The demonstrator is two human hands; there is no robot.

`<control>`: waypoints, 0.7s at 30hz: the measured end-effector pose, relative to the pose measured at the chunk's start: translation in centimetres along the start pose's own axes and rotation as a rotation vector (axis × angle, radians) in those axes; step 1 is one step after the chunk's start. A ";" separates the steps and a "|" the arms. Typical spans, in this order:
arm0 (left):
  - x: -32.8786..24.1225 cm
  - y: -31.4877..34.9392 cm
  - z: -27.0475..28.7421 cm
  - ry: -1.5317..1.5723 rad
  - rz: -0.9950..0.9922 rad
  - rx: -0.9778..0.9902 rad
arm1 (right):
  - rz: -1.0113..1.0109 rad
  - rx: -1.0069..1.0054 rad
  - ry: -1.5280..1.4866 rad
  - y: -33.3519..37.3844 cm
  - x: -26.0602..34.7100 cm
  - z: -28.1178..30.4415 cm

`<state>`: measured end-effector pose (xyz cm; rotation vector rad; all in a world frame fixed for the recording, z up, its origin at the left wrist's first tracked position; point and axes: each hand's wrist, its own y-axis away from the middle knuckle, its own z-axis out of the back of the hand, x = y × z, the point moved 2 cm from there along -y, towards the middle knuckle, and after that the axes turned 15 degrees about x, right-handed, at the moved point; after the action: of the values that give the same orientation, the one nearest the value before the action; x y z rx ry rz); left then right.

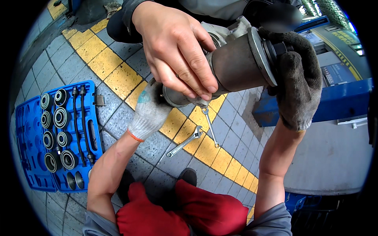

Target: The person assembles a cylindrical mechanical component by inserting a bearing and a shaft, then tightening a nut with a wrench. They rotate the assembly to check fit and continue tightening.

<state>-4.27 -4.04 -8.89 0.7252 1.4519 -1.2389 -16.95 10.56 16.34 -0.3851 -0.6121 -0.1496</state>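
Observation:
A dull grey metal cylinder [236, 67] with a wide flange at its right end is held up in front of me, tilted. My right hand [299, 84], in a dirty grey-brown glove, curls round the dark bolt [280, 48] at the flanged end. At the lower left end is my left hand [147, 112], in a pale knit glove with an orange cuff. It closes against the ring [175, 98] there, its fingers largely hidden. Another person's bare hand [177, 51] lies over the cylinder's left part. Behind the cylinder shows a pale metal casting [238, 29].
Below the cylinder are an adjustable wrench [185, 142] and a combination wrench [211, 128]. On the left, an open blue case [89, 129] holds several round sleeves and two threaded rods. A blue beam [330, 104] stands at right. Yellow tiles [106, 65] cross the grey tiled floor.

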 end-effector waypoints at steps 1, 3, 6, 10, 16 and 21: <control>0.1 0.0 0.1 0.008 0.001 0.003 | 0.012 0.003 0.008 -0.2 0.0 -0.1; 0.6 0.0 0.1 0.027 0.004 0.009 | 0.050 0.012 0.038 -0.4 -0.1 0.0; 1.1 0.3 -0.2 -0.052 0.004 -0.028 | 0.167 0.028 0.123 -1.1 -0.2 0.1; 2.8 -0.1 -0.5 -0.193 -0.046 -0.073 | 0.037 -0.004 0.044 -0.5 -0.2 0.2; 2.6 0.2 -0.5 -0.091 0.006 0.001 | 0.001 -0.098 0.049 -0.3 -0.2 0.0; 1.1 0.3 -0.5 -0.054 -0.046 -0.063 | -0.025 -0.104 0.095 -0.1 0.4 -0.3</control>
<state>-4.43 -3.69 -10.11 0.6147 1.4632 -1.2334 -16.51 10.39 16.36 -0.4681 -0.5167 -0.2229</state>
